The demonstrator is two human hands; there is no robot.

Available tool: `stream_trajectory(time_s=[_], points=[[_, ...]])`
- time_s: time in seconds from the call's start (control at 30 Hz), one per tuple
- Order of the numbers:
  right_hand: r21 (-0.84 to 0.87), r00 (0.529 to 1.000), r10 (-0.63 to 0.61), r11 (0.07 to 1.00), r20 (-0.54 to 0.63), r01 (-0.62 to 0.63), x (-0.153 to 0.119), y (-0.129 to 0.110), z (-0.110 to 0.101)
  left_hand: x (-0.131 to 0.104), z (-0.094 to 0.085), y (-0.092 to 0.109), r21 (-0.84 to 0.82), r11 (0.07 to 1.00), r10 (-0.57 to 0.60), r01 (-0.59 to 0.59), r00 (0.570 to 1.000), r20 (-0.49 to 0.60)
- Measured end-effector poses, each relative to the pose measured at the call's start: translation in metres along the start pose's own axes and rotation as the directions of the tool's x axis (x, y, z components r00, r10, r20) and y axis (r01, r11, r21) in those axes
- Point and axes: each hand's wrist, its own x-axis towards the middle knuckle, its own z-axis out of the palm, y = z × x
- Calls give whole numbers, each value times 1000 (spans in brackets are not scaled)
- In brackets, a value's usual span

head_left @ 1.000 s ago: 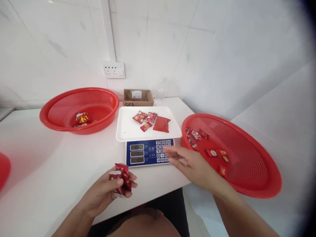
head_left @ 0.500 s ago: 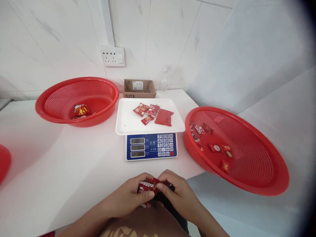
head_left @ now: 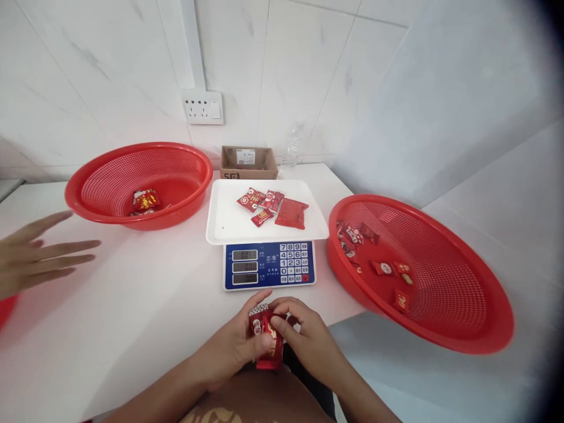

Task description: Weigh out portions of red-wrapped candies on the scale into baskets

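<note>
Left hand (head_left: 231, 349): closed, thumb pressing red packets (head_left: 272, 357) against fingers
Right hand (head_left: 311, 332): nearly closed, thumb and bent fingers at the packets' upper right edge
Held packets: between both hands, nearer the wearer than the scale (head_left: 268, 265)
White tray (head_left: 222, 202): atop scale, four wrapped pieces (head_left: 291, 212)

Left hand (head_left: 229, 351) and right hand (head_left: 315, 343) on red packets (head_left: 272, 357), apparently two, scale (head_left: 269, 281) beyond

Head cam, looks fwd + down, close over tbl (head_left: 167, 282).
</note>
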Motion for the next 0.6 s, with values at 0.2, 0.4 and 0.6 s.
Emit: stream_trajectory(time_s=[0.2, 0.4, 0.6], points=[[-5, 999, 45, 999, 24, -45, 0, -1, 11, 3, 2, 1, 165, 986, 20, -11, 998, -55], [53, 998, 63, 997, -28, -61, -3, 1, 24, 6, 4, 1, 357, 929, 127, -93, 989, -73], [-2, 893, -105, 993, -437, 116, -7, -6, -19, -1, -4, 2, 455, 890, 75, -40, 995, -59]])
